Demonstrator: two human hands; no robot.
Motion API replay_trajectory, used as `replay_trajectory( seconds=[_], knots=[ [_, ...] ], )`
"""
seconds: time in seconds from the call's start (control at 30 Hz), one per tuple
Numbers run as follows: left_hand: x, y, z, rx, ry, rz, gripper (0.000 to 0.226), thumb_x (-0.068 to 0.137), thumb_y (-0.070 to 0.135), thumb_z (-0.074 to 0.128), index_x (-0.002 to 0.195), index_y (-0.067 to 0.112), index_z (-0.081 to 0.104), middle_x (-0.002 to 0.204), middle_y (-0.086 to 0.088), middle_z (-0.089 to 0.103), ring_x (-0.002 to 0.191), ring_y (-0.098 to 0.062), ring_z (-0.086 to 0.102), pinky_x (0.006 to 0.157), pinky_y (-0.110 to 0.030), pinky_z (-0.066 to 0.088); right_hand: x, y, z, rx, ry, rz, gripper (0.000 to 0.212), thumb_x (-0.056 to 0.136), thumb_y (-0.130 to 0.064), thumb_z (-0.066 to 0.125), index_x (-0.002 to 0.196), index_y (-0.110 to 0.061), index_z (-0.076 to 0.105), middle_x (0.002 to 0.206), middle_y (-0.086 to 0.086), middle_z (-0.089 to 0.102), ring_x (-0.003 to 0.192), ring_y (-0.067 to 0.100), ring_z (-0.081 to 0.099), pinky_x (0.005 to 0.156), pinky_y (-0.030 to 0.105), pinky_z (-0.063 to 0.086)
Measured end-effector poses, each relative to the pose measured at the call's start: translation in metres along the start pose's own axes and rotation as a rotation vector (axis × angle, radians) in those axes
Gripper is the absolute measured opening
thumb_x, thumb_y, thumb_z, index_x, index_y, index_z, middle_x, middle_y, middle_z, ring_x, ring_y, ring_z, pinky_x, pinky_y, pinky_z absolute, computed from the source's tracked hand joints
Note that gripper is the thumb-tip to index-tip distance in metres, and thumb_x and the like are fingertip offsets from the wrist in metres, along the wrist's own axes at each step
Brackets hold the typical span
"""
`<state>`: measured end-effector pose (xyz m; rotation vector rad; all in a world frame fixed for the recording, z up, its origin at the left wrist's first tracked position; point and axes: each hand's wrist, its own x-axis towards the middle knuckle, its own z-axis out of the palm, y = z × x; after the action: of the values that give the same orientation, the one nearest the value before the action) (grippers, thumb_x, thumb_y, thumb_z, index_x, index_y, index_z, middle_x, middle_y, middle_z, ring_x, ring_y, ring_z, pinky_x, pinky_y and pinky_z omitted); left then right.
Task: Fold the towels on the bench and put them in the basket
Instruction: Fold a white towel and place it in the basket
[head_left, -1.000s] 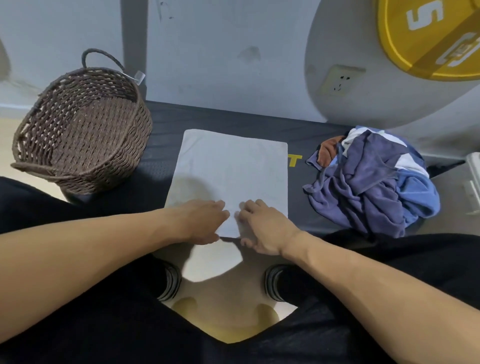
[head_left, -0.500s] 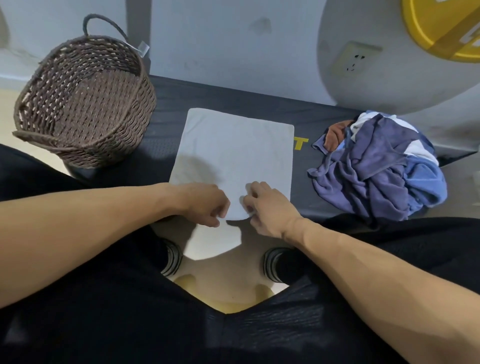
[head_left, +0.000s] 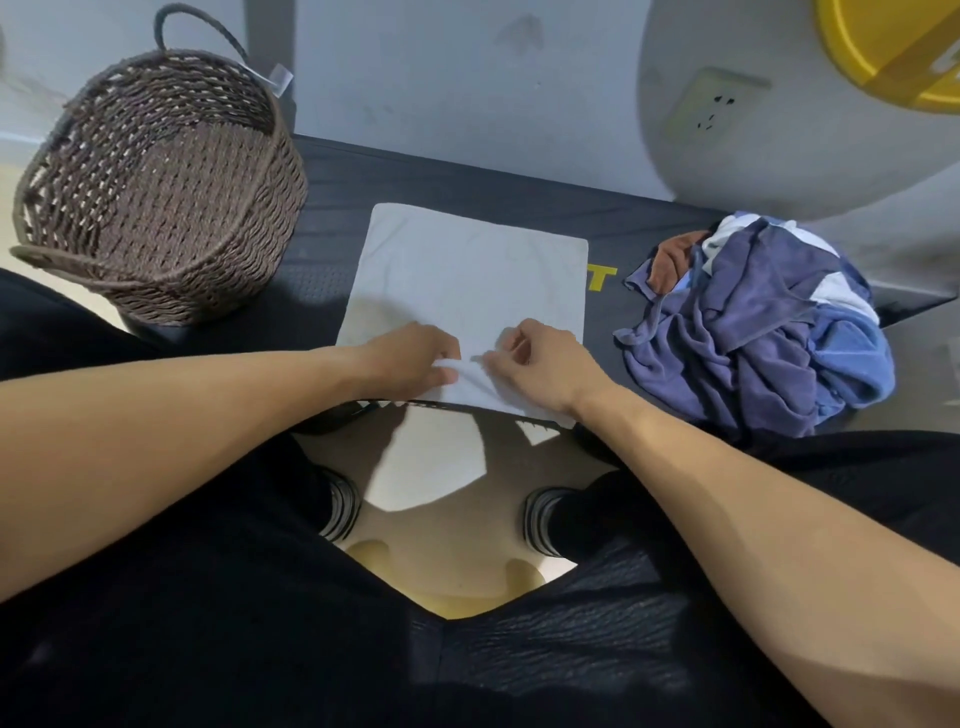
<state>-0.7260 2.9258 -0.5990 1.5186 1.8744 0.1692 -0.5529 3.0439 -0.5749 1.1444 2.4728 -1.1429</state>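
Towel (head_left: 467, 280), white, spread flat on black bench (head_left: 649, 228), near edge at bench lip, between basket (head_left: 156, 208) at far left and pile (head_left: 753, 322) of blue and purple towels at right. Left hand (head_left: 410, 358) and right hand (head_left: 535, 364) side by side at middle of near edge, fingers curled, each pinching a small ridge of cloth raised between them. Basket standing on bench, nothing visible inside. Step in hand, by judgement: starting first fold of this towel. To be done well: grips slid apart toward near corners, so that edge lifts as one straight line and not as a bunched peak; near edge carried away over far edge, corners matched before release; crease smoothed flat with open palms from centre outward; far half kept still on bench during lift. Risk: a central pinch alone leaving corners trailing and fold skewed. Pile at right kept well apart from working area.
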Motion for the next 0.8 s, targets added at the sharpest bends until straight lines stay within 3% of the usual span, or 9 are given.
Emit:
replay_trajectory(
  seconds=[0.1, 0.2, 0.3, 0.37, 0.43, 0.5, 0.57, 0.7, 0.8],
  knots=[
    [0.005, -0.005, -0.009, -0.062, -0.005, -0.04, 0.033, 0.099, 0.025, 0.053, 0.067, 0.028, 0.045, 0.07, 0.014, 0.048, 0.066, -0.005, 0.044, 0.059, -0.023, 0.03, -0.003, -0.01, 0.013, -0.294, -0.103, -0.132, 0.074, 0.071, -0.055, 0.077, 0.131, -0.023, 0.048, 0.118, 0.001, 0.058, 0.105, 0.022, 0.056, 0.085, 0.038, 0.049],
    [0.007, -0.009, -0.013, -0.099, -0.02, -0.062, 0.036, 0.101, 0.024, 0.049, 0.066, 0.024, 0.044, 0.068, 0.008, 0.047, 0.065, -0.011, 0.044, 0.059, -0.024, 0.031, -0.001, -0.009, 0.022, -0.424, -0.092, -0.153, 0.073, 0.077, -0.034, 0.077, 0.139, -0.02, 0.042, 0.123, 0.006, 0.053, 0.112, 0.027, 0.052, 0.086, 0.037, 0.045],
    [0.007, -0.008, -0.011, -0.131, -0.02, -0.069, 0.031, 0.101, 0.032, 0.048, 0.073, 0.021, 0.05, 0.071, 0.009, 0.049, 0.069, -0.016, 0.045, 0.06, -0.025, 0.032, 0.006, -0.008, 0.005, -0.293, -0.079, -0.056, 0.042, 0.078, -0.021, 0.072, 0.118, -0.02, 0.058, 0.109, 0.005, 0.062, 0.1, 0.027, 0.059, 0.073, 0.03, 0.044],
    [0.006, -0.008, -0.01, -0.154, -0.025, -0.081, 0.026, 0.095, 0.047, 0.054, 0.086, 0.023, 0.057, 0.077, 0.015, 0.053, 0.072, -0.008, 0.05, 0.062, -0.023, 0.035, 0.012, -0.003, -0.016, -0.264, -0.07, 0.002, 0.021, 0.078, -0.018, 0.071, 0.097, -0.021, 0.063, 0.095, 0.002, 0.063, 0.092, 0.026, 0.061, 0.07, 0.027, 0.041],
    [0.003, -0.007, -0.009, -0.158, -0.039, -0.07, 0.037, 0.081, 0.059, 0.065, 0.09, 0.025, 0.057, 0.076, 0.014, 0.058, 0.07, -0.004, 0.055, 0.058, -0.023, 0.038, 0.017, 0.007, -0.033, -0.218, -0.034, 0.054, 0.011, 0.08, -0.02, 0.071, 0.089, -0.022, 0.065, 0.09, 0.002, 0.064, 0.088, 0.026, 0.061, 0.068, 0.025, 0.04],
    [0.002, -0.007, -0.006, -0.124, -0.039, -0.043, 0.04, 0.069, 0.055, 0.075, 0.084, 0.025, 0.053, 0.07, 0.01, 0.059, 0.06, -0.007, 0.056, 0.05, -0.022, 0.036, 0.022, 0.018, -0.04, -0.077, -0.026, 0.103, 0.018, 0.086, -0.026, 0.072, 0.1, -0.015, 0.071, 0.098, 0.005, 0.069, 0.092, 0.025, 0.065, 0.074, 0.029, 0.047],
    [0.004, -0.007, -0.002, -0.064, -0.009, -0.036, 0.039, 0.067, 0.043, 0.078, 0.079, 0.023, 0.047, 0.073, 0.007, 0.056, 0.063, -0.011, 0.052, 0.052, -0.027, 0.034, 0.024, 0.027, -0.037, 0.085, -0.004, 0.149, 0.031, 0.089, -0.031, 0.071, 0.111, -0.009, 0.071, 0.102, 0.006, 0.069, 0.093, 0.023, 0.064, 0.082, 0.032, 0.049],
    [0.01, -0.01, -0.001, -0.084, 0.014, -0.071, 0.029, 0.073, 0.033, 0.072, 0.082, 0.014, 0.051, 0.081, 0.0, 0.057, 0.073, -0.023, 0.056, 0.062, -0.035, 0.044, 0.027, 0.036, -0.028, 0.192, 0.081, 0.174, 0.035, 0.096, -0.035, 0.062, 0.082, -0.003, 0.065, 0.076, 0.008, 0.057, 0.072, 0.019, 0.049, 0.061, 0.029, 0.039],
    [0.012, -0.014, -0.009, -0.154, -0.038, -0.121, 0.03, 0.073, 0.038, 0.07, 0.084, 0.014, 0.055, 0.083, -0.001, 0.061, 0.077, -0.024, 0.06, 0.067, -0.036, 0.048, 0.027, 0.038, -0.027, 0.225, 0.108, 0.155, 0.043, 0.097, -0.04, 0.057, 0.08, 0.0, 0.06, 0.074, 0.009, 0.052, 0.071, 0.02, 0.045, 0.064, 0.031, 0.038]
  ],
)
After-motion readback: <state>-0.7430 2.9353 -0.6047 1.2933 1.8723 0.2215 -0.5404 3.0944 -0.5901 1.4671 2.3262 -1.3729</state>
